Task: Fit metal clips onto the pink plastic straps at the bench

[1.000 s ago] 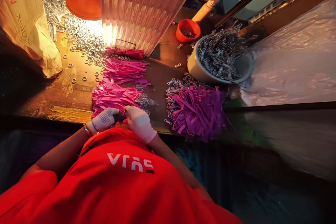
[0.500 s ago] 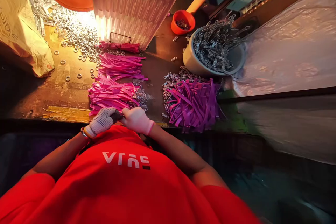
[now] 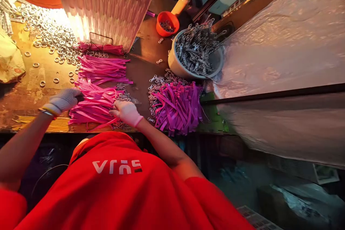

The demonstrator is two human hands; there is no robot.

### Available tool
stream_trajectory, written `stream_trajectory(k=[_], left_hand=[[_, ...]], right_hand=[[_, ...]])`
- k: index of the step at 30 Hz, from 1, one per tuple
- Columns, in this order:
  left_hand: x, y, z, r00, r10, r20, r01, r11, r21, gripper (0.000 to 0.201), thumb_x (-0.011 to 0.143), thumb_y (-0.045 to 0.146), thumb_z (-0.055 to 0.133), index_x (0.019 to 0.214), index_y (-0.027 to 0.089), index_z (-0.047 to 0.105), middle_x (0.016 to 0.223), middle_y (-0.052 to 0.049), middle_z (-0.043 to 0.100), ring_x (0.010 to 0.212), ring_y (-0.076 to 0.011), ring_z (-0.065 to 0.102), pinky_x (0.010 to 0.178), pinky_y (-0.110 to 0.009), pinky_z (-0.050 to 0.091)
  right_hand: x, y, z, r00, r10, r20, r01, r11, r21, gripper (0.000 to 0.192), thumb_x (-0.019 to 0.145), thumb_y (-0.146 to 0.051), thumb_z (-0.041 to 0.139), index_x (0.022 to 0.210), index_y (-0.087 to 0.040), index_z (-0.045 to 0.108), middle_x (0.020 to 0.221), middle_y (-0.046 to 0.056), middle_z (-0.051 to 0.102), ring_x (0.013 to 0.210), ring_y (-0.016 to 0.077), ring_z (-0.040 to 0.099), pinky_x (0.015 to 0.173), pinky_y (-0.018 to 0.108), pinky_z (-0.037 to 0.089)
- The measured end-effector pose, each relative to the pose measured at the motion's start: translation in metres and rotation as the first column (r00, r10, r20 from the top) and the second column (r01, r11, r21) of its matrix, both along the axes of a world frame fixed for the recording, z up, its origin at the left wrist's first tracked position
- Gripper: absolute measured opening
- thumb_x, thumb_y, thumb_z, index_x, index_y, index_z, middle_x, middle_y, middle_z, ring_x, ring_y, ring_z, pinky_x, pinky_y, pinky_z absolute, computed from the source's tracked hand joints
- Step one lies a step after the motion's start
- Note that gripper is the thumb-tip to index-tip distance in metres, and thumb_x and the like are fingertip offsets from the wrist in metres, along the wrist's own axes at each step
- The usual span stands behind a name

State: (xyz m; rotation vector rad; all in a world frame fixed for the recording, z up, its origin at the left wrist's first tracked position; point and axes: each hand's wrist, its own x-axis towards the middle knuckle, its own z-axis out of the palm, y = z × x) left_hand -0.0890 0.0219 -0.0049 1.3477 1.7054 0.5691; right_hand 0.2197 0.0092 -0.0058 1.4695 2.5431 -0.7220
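Observation:
My left hand (image 3: 63, 101), in a dotted glove with something dark at the fingertips, is at the left end of a pile of pink straps (image 3: 94, 95). Its fingers are curled together; what they hold, if anything, is hidden. At the pile's right end my right hand (image 3: 127, 113), in a plain pale glove, is closed on a pink strap (image 3: 104, 124) that slants down left toward the table edge. Small metal rings and links (image 3: 123, 96) lie beside and under this hand.
Loose metal rings (image 3: 58, 43) spread across the table's back left under a bright light. To the right are a heap of purple straps (image 3: 179, 106), a grey bucket of metal pieces (image 3: 175, 57) and an orange cup (image 3: 167, 23). A ribbed translucent sheet (image 3: 107, 3) stands behind.
My hands, together before at the table's front edge, have moved apart. The left has reached out to the pile's left end, the right to its right end. The view has shifted right.

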Motion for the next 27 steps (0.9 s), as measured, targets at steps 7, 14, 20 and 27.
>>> stream_trajectory(k=[7, 14, 20, 27], left_hand=[[0.067, -0.03, -0.031, 0.904, 0.4, 0.15, -0.408, 0.913, 0.023, 0.026, 0.09, 0.047, 0.066, 0.1, 0.024, 0.069, 0.085, -0.005, 0.067, 0.09, -0.0256, 0.062, 0.072, -0.033, 0.05], [0.137, -0.063, 0.009, 0.453, 0.634, 0.627, -0.26, 0.766, -0.587, 0.06, 0.094, 0.067, 0.053, 0.109, 0.012, 0.072, 0.093, -0.016, 0.074, 0.06, -0.0148, 0.058, 0.041, -0.019, 0.029], [0.174, -0.088, 0.023, 0.323, 0.713, 0.622, -0.276, 0.7, -0.659, 0.035, 0.078, 0.022, 0.078, 0.11, 0.009, 0.073, 0.102, -0.017, 0.075, 0.064, -0.0114, 0.063, 0.038, -0.013, 0.028], [0.178, -0.1, 0.018, 0.524, 0.642, 0.56, -0.351, 0.762, -0.544, 0.031, 0.077, 0.029, 0.083, 0.098, 0.012, 0.068, 0.071, -0.004, 0.07, 0.044, -0.0061, 0.048, 0.037, -0.017, 0.025]], right_hand=[[0.123, 0.094, -0.057, 0.927, -0.353, 0.13, 0.354, 0.935, 0.012, 0.034, 0.106, -0.029, 0.045, 0.123, -0.016, 0.071, 0.122, 0.012, 0.074, 0.109, 0.0192, 0.065, 0.09, 0.027, 0.043], [0.192, 0.178, -0.104, 0.959, -0.258, 0.116, 0.245, 0.962, 0.12, 0.025, 0.095, -0.004, 0.053, 0.11, -0.007, 0.073, 0.121, 0.022, 0.07, 0.118, 0.0196, 0.058, 0.097, 0.039, 0.038], [0.194, 0.193, -0.121, 0.935, -0.355, 0.009, 0.354, 0.934, 0.04, 0.017, 0.088, -0.01, 0.067, 0.072, -0.017, 0.067, 0.099, 0.02, 0.071, 0.113, 0.0312, 0.064, 0.101, 0.057, 0.038], [0.129, 0.117, -0.069, 0.879, -0.364, -0.307, 0.325, 0.93, -0.17, 0.021, 0.093, -0.018, 0.054, 0.106, -0.013, 0.07, 0.098, 0.01, 0.072, 0.082, 0.0149, 0.066, 0.082, 0.032, 0.049]])
